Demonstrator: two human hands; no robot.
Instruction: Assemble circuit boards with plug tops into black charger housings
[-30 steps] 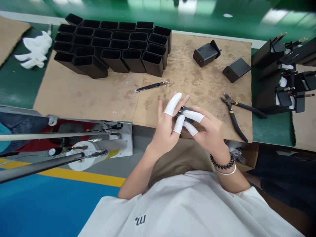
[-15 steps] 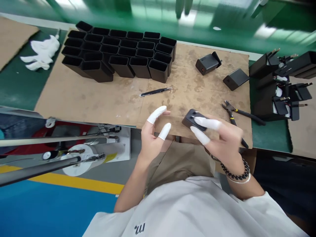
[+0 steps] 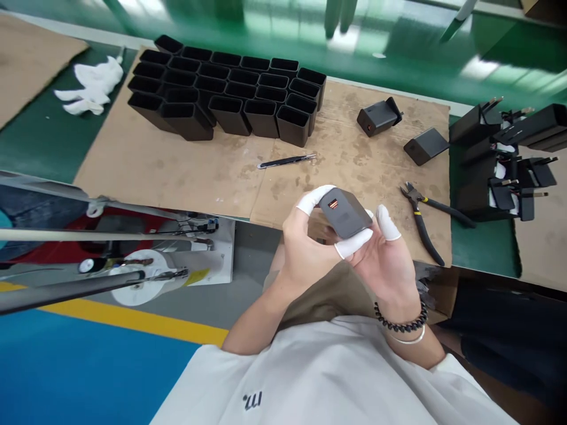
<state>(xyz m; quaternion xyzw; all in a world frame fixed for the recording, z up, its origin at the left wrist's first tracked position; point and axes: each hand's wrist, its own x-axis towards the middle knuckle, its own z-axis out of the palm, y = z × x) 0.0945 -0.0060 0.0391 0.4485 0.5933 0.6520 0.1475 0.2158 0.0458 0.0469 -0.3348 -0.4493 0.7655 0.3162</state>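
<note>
Both my hands hold one black charger block above the near edge of the cardboard sheet. An orange USB port shows on the block's end face, turned toward me. My left hand grips it from the left, with white finger cots on the thumb and forefinger. My right hand cups it from below and from the right, also with white cots on its fingertips. A bead bracelet sits on the right wrist.
Several empty black housings stand in rows at the back. Tweezers lie mid-sheet, side cutters to the right. Two finished blocks lie at back right, more parts at far right. White gloves lie at left.
The hands had parted with the block in my right hand alone. Now they are together again, the block raised and turned so its orange port faces me.
</note>
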